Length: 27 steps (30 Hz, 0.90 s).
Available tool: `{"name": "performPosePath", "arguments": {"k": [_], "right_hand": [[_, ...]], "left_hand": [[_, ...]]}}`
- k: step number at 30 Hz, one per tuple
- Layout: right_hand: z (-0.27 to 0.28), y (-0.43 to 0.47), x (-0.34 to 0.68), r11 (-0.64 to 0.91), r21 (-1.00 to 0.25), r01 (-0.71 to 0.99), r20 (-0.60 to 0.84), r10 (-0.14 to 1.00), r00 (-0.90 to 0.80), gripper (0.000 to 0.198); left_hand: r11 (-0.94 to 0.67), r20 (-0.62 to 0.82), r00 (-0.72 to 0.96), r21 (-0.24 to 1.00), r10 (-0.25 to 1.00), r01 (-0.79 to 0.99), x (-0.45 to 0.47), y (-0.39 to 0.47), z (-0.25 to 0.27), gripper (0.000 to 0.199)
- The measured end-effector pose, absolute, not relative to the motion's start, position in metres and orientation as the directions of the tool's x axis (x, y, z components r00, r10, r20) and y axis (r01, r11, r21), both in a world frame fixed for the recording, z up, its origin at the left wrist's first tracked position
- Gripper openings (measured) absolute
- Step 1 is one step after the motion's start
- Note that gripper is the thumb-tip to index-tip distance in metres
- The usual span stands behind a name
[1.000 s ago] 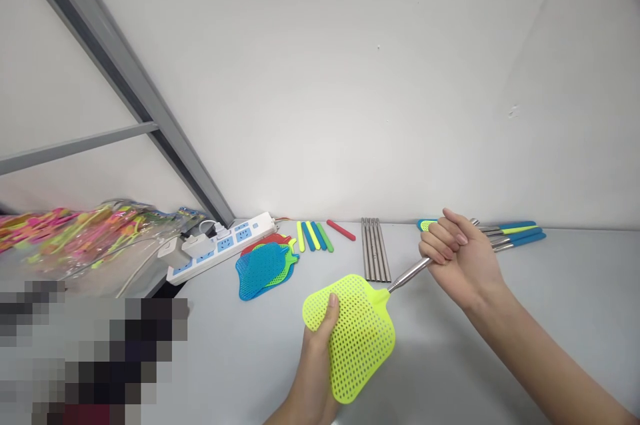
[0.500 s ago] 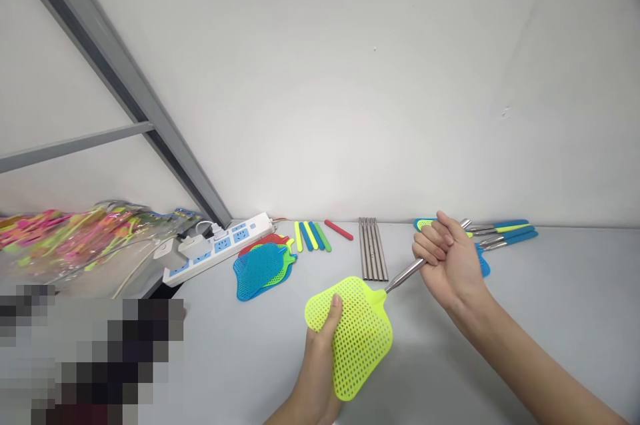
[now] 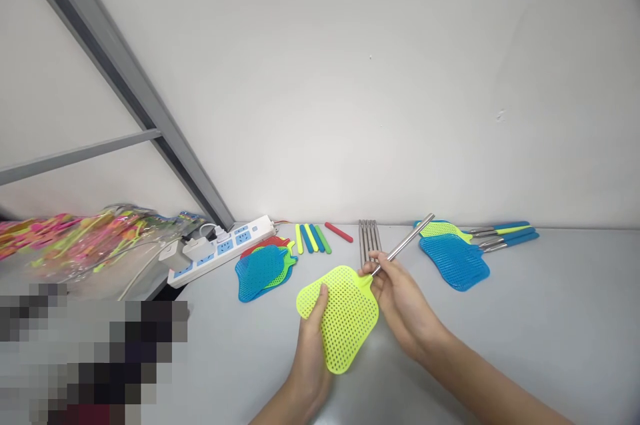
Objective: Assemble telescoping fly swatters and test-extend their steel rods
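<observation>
A yellow fly swatter head (image 3: pixel 350 318) is gripped along its left edge by my left hand (image 3: pixel 314 345), thumb on top. A metal rod (image 3: pixel 407 239) sticks out of the head's neck, pointing up and to the right. My right hand (image 3: pixel 400 295) pinches the rod close to that neck, its fingers closed. Just behind my right hand, several metal rods (image 3: pixel 369 238) lie side by side, their lower ends hidden by the fingers. To the right lie swatters with handles fitted, a blue one (image 3: pixel 457 261) on top.
Loose blue, green and red swatter heads (image 3: pixel 263 271) are stacked at left. Several coloured handle grips (image 3: pixel 313 238) and a red grip (image 3: pixel 339 232) lie by the wall. A white power strip (image 3: pixel 230 248) with plugs and bagged pink and yellow items (image 3: pixel 105 238) sit farther left.
My right hand has slid down the rod to the swatter's neck, uncovering the blue swatter at right. The yellow head has shifted slightly up and left in my left hand.
</observation>
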State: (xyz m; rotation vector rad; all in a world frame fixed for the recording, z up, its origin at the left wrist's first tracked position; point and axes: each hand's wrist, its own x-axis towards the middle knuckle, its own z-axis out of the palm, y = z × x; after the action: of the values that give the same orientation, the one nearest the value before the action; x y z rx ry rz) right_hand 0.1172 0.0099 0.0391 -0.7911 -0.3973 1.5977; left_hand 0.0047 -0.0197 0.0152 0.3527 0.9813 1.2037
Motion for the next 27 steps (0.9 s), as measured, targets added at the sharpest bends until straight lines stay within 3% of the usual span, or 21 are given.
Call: {"name": "performPosePath", "arguments": {"k": [7, 11, 19, 27], "right_hand": [[0.059, 0.02, 0.142, -0.089, -0.678, -0.73, -0.179, 0.983, 0.046, 0.007], [0.064, 0.026, 0.152, -0.039, -0.691, -0.722, -0.162, 0.981, 0.102, 0.004], [0.053, 0.02, 0.141, -0.158, -0.66, -0.734, -0.218, 0.976, -0.014, 0.006], [0.052, 0.013, 0.131, -0.2, -0.659, -0.725, -0.237, 0.97, -0.052, 0.008]], "left_hand": [[0.198, -0.282, -0.004, 0.683, 0.96, -0.703, -0.006, -0.004, 0.014, 0.021], [0.2, -0.236, 0.056, 0.652, 0.97, -0.731, -0.013, 0.001, 0.014, 0.023], [0.505, -0.293, 0.416, 0.403, 0.861, -0.763, -0.015, -0.003, 0.01, 0.046], [0.589, -0.304, 0.506, 0.371, 0.807, -0.718, -0.013, -0.008, 0.021, 0.052]]}}
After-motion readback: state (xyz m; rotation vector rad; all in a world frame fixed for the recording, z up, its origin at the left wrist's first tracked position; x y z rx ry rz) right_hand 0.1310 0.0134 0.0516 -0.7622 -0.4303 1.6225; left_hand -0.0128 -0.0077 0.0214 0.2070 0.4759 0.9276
